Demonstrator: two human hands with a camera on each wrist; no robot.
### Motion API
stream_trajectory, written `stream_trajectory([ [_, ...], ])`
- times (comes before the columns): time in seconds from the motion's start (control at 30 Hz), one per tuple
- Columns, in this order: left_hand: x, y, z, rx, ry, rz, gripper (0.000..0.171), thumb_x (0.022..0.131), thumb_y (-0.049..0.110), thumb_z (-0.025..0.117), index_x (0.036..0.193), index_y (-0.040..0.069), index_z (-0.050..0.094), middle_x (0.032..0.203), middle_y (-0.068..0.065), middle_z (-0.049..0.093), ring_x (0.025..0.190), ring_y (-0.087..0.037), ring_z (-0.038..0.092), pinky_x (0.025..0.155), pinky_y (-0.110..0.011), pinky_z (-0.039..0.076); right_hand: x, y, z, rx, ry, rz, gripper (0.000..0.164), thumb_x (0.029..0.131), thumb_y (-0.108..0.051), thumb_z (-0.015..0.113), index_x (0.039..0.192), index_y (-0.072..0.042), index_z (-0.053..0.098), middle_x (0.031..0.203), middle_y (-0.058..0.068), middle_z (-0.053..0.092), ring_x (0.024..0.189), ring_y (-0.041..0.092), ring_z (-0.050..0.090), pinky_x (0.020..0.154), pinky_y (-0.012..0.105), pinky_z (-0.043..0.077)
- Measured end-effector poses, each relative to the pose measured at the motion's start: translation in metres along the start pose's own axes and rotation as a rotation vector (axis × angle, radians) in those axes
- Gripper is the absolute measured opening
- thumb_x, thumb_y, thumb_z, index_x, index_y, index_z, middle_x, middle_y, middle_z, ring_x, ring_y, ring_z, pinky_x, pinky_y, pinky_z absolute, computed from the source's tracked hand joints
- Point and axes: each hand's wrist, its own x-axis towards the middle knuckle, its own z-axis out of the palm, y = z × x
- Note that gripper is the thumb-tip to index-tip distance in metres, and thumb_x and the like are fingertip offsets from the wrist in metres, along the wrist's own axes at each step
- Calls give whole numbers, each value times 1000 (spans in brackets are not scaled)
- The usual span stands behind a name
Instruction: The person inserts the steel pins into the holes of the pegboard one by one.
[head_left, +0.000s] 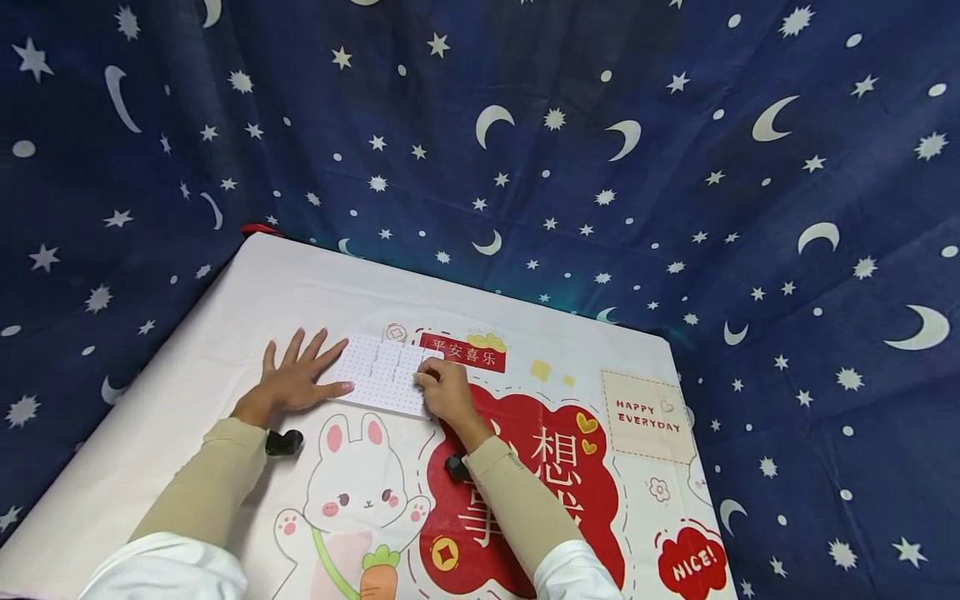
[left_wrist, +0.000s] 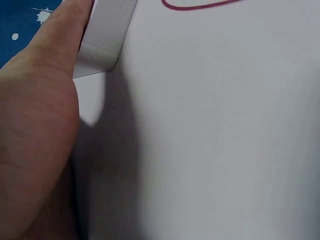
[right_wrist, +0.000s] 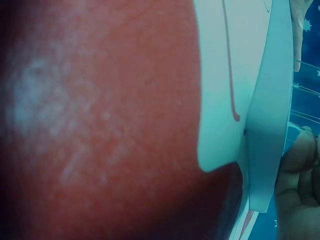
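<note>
A white pegboard-like block (head_left: 388,390) with rows of small dark dots lies flat on the table. Several thin pins (right_wrist: 306,91) stand up from its face, faint in the head view. My left hand (head_left: 303,377) is at the block's left end, fingers spread and thumb along the near left corner. In the left wrist view, that thumb (left_wrist: 57,42) lies against the block's side wall (left_wrist: 106,37). Over the block's right end, my right hand (head_left: 448,390) has its fingers curled; thumb and index fingertip seem to pinch a thin pin, mostly hidden by the fingers.
A white printed tablecloth (head_left: 187,333) with a rabbit (head_left: 360,475) and red lettered patches covers the table. Dark blue curtains (head_left: 450,125) with moons and stars hang behind and at both sides. Black wrist cameras (head_left: 285,442) sit on both wrists.
</note>
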Motion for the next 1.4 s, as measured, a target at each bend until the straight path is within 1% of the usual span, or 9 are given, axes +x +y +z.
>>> stream_trajectory([
  [0.17, 4, 4, -2, 18, 0, 11, 94, 84, 79, 47, 158, 30, 17, 168, -14, -1, 151, -48, -14, 111, -71, -21, -2, 2, -2, 9, 48, 22, 10, 91, -10, 67, 82, -11, 71, 73, 2, 66, 67, 8, 52, 61, 19, 45],
  [0.33, 4, 2, -1, 6, -10, 8, 94, 84, 78, 49, 158, 30, 17, 168, -16, -1, 151, -49, -14, 110, -73, -20, -3, 2, -1, 13, 43, 37, 8, 91, -11, 68, 84, -11, 73, 76, 2, 70, 67, 6, 54, 62, 18, 47],
  [0.6, 2, 2, 6, 3, 6, 12, 94, 84, 78, 49, 158, 31, 17, 168, -15, -1, 151, -48, -13, 111, -73, -19, -6, 5, 2, -180, 73, -66, 7, 87, -11, 71, 82, -12, 76, 86, -2, 68, 79, 10, 61, 73, 21, 52],
  [0.8, 0, 5, 3, -9, 16, 8, 93, 84, 77, 51, 158, 30, 19, 168, -16, 1, 151, -49, -12, 110, -73, -19, -3, 3, 2, -280, 67, -168, 11, 86, -10, 71, 78, -13, 77, 80, -5, 68, 76, 9, 63, 76, 23, 52],
  [0.93, 0, 4, 0, -12, 9, 10, 93, 85, 76, 50, 158, 30, 18, 168, -15, 0, 151, -48, -13, 111, -72, -20, 0, 4, 0, -275, 29, -192, 9, 86, -12, 72, 80, -13, 79, 80, -4, 69, 77, 8, 64, 75, 22, 53],
  [1.03, 1, 4, -1, -12, 10, 16, 93, 84, 76, 50, 158, 31, 17, 168, -15, -1, 151, -48, -14, 110, -72, -22, -1, 10, -11, -141, -32, -126, 7, 87, -13, 74, 90, -10, 79, 89, 0, 73, 82, 9, 65, 76, 20, 54],
  [1.17, 2, 4, -1, -25, 6, 23, 94, 84, 77, 51, 158, 31, 16, 168, -16, -1, 151, -48, -16, 109, -72, -23, -7, 27, -36, 41, -67, 44, 12, 88, -15, 74, 99, -11, 79, 101, 3, 75, 83, 10, 64, 70, 20, 54],
  [1.27, 3, 3, 0, -24, 1, 20, 94, 84, 78, 50, 158, 32, 15, 168, -16, -2, 151, -48, -17, 109, -73, -22, -17, 42, -58, 71, -52, 91, 10, 89, -14, 72, 96, -10, 79, 100, 5, 75, 83, 12, 65, 69, 22, 55],
  [1.4, 2, 3, 3, -8, -6, 16, 96, 83, 79, 48, 159, 30, 14, 167, -17, -2, 150, -49, -17, 108, -73, -23, -36, 56, -79, 7, -53, 98, 8, 88, -13, 73, 91, -7, 78, 92, 6, 73, 82, 12, 64, 70, 24, 53],
])
